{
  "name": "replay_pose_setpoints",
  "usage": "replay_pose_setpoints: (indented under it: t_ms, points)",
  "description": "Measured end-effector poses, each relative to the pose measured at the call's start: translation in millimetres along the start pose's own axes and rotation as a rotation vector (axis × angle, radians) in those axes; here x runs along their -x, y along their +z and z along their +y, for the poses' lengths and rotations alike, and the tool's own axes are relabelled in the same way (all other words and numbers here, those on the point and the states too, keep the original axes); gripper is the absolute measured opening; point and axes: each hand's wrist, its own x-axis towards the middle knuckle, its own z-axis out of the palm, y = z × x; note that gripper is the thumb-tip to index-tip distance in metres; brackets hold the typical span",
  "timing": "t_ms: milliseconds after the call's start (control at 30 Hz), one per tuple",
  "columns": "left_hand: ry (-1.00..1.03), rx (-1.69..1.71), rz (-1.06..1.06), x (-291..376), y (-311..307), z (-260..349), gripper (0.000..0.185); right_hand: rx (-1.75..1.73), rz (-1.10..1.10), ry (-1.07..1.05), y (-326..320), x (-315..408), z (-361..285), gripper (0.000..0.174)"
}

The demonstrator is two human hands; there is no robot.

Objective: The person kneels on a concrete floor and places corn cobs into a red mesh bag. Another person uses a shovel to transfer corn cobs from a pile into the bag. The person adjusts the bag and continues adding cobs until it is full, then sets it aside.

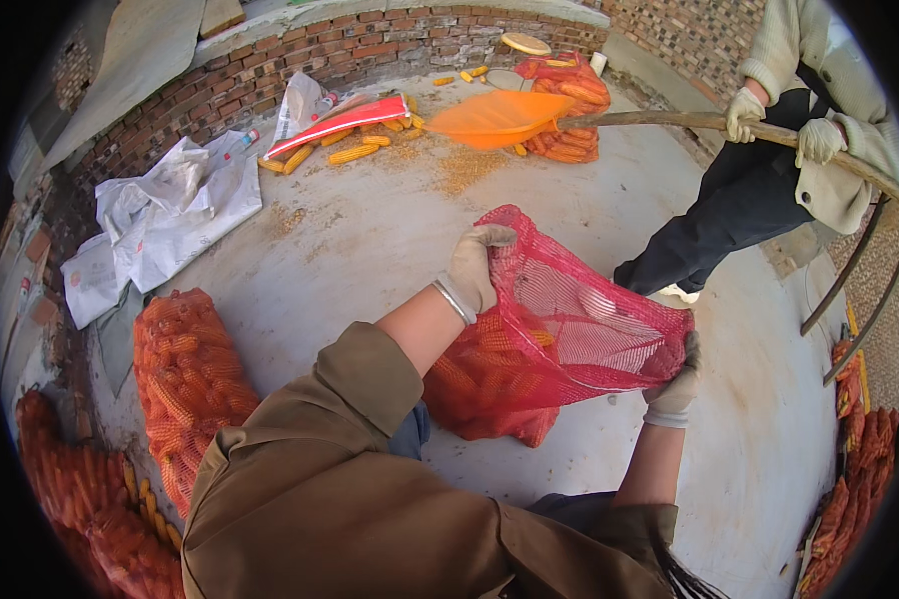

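In the head view, a red mesh sack is stretched wide at its mouth between my two gloved hands. My left hand grips the far left side of the rim. On the right, my right hand holds the opposite side, its fingers partly hidden behind the mesh. Yellow corn cobs fill the lower part of the sack, which rests on the concrete floor. Beyond it, another person holds the wooden handle of an orange scoop in both gloved hands; the scoop looks blurred.
A full mesh sack of corn stands at left, with more sacks behind it. White woven bags lie near the brick wall. Loose cobs and scattered kernels are on the floor. Another corn sack stands at the back.
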Motion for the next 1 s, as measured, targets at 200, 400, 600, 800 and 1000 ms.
replay_pose_setpoints:
  t_ms: [200,400,600,800,1000]
  points:
    - [0.006,-0.022,-0.050,-8.8,-5.4,-4.7,0.013,0.068,0.004,-0.013,0.1,2.6,0.8,0.041]
    - [-0.023,-0.017,-0.031,1.3,0.5,-0.8,0.014,0.019,-0.003,0.036,-9.1,-2.4,1.3,0.042]
    - [-0.007,0.023,-0.074,-7.2,-2.6,-6.7,0.014,0.037,0.041,0.005,-11.0,-3.3,1.7,0.043]
    - [-0.016,0.033,-0.070,2.7,4.4,-3.8,0.013,0.043,0.074,0.006,-10.1,-3.9,3.6,0.044]
    - [-0.010,-0.016,-0.076,2.0,3.9,-7.1,0.017,0.064,0.032,0.012,-11.2,-3.5,4.3,0.044]
